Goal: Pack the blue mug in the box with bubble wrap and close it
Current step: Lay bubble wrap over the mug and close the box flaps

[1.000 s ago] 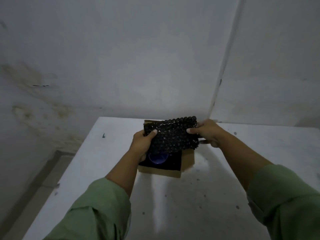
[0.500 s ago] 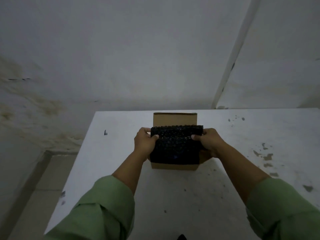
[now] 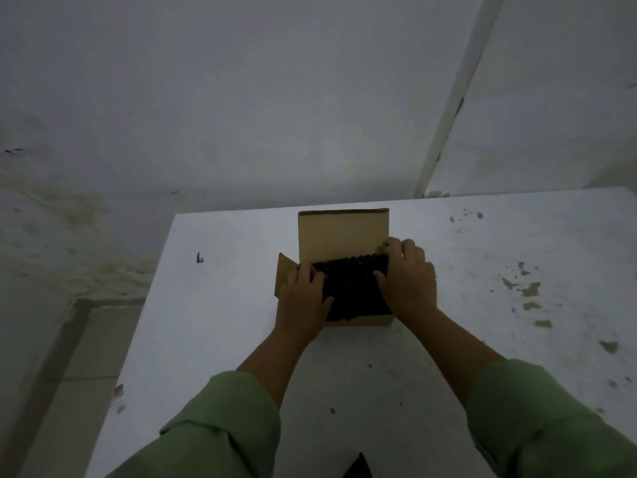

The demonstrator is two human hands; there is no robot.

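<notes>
You are at the padding step: both of your hands are pressing a dark sheet of bubble wrap [image 3: 351,291] down into the open cardboard box [image 3: 358,320] that sits on the white desk [image 3: 213,305]. Your left hand [image 3: 303,301] lies palm-down on the left part of the sheet, fingers spread and flat rather than clenched, with its outer edge against the small side flap [image 3: 284,276] that stands open on the box's left. Your right hand [image 3: 405,281] covers the right part of the sheet, fingers curled over the far right corner of the box; whether it pinches the wrap there or only pushes on it cannot be told from this view. The blue mug does not show anywhere; judging by the task, it probably sits inside the box beneath the wrap, but the sheet and your hands hide the whole interior. The big rear flap [image 3: 343,232] stands upright behind your fingers, so the box is not yet closed. The next move, as it looks, calls for tucking the edges of the wrap below the rim so nothing bulges, then lifting your hands clear, folding the left side flap inward and bringing the rear flap forward and down over the opening. Watch that the springy wrap does not rise again and hold the flap up, and steady the light box so it does not slide on the smooth desk while you fold.
</notes>
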